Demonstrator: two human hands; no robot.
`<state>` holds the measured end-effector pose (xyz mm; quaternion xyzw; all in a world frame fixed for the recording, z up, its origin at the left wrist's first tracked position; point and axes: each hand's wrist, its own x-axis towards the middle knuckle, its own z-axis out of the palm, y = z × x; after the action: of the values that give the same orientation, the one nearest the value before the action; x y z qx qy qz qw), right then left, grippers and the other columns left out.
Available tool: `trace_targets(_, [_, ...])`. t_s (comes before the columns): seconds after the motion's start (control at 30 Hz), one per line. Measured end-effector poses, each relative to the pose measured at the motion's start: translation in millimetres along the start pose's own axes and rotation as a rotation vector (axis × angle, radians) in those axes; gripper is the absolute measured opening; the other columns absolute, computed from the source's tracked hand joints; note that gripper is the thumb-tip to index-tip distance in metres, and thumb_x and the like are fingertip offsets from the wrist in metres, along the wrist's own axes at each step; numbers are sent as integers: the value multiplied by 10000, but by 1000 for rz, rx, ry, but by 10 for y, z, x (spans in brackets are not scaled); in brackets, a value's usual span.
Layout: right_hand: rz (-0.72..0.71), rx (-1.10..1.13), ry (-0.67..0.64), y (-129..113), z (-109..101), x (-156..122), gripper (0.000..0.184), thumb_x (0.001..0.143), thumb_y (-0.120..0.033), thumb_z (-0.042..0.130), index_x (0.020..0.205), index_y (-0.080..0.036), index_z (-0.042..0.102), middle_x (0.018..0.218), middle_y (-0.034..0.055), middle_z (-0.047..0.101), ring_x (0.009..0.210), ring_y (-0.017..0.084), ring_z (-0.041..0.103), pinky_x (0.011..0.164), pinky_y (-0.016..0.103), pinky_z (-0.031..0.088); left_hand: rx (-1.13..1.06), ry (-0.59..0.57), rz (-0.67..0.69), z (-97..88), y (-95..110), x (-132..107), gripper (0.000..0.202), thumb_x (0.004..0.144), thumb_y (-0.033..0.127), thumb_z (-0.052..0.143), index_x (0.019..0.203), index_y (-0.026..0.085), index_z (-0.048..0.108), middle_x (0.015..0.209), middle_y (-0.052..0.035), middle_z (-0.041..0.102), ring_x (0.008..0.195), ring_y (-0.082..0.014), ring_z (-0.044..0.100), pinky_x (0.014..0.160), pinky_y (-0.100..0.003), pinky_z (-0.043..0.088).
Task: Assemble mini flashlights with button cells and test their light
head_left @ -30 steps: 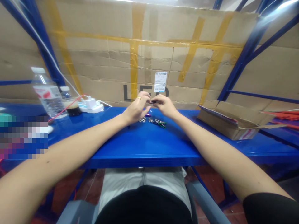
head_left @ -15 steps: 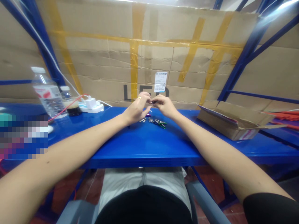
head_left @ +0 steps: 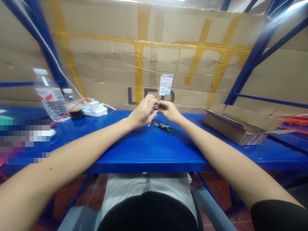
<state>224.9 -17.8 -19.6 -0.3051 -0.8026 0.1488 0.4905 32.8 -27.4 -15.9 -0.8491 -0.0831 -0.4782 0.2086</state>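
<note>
My left hand (head_left: 145, 110) and my right hand (head_left: 168, 110) meet above the back of the blue table (head_left: 144, 146). Between their fingertips is a small shiny metal ring-like piece (head_left: 157, 107); its exact kind is too small to make out. Both hands are closed in a pinch around it. Below them on the table lie several small silvery metal pieces (head_left: 155, 124), a purple item (head_left: 154, 119) partly hidden by my left hand, and a green-and-silver clip-like item (head_left: 166, 127).
An open cardboard box (head_left: 237, 125) stands on the right. On the left are a water bottle (head_left: 49, 96), a smaller bottle of dark liquid (head_left: 75, 107) and a white power strip (head_left: 96, 110) with cables. A large taped cardboard sheet (head_left: 106, 70) stands behind the table.
My fingers have shifted slightly around the small piece, and its shiny round end now shows where it looked dark before. My left hand has turned a little and covers more of the purple item.
</note>
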Motion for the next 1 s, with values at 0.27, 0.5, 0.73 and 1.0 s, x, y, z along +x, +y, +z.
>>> trace_targets(0.27, [-20, -52, 43, -19, 1, -2, 77, 724, -186, 665, 798, -167, 668, 821, 25, 663, 791, 181, 605, 756, 331, 477, 83, -107, -34, -31, -73, -31, 114, 892, 169, 554, 999, 177, 591, 1069, -116, 543, 1006, -229, 537, 858, -403, 473])
trace_targets(0.5, [-26, -158, 14, -8, 11, -18, 101, 724, -119, 616, 801, -166, 662, 813, 23, 652, 787, 177, 594, 747, 323, 465, 224, -190, -19, -23, -53, -17, 186, 926, 167, 477, 962, 166, 660, 1050, -132, 582, 950, -235, 513, 804, -399, 440])
trace_targets(0.73, [-36, -214, -11, -12, 14, -45, 104, 724, -100, 585, 788, -166, 634, 797, 25, 640, 783, 180, 580, 739, 323, 456, 227, -237, -93, -14, -15, 11, 147, 924, 204, 501, 935, 166, 642, 1084, -135, 598, 1004, -261, 508, 836, -413, 428])
trace_targets(1.0, [-53, -168, 48, -13, -24, -19, 135, 716, -97, 584, 800, -180, 650, 849, 30, 667, 796, 174, 609, 753, 320, 479, 104, -174, -268, -46, -68, -26, 162, 866, 196, 571, 1015, 148, 530, 1001, -103, 612, 955, -216, 557, 863, -352, 443])
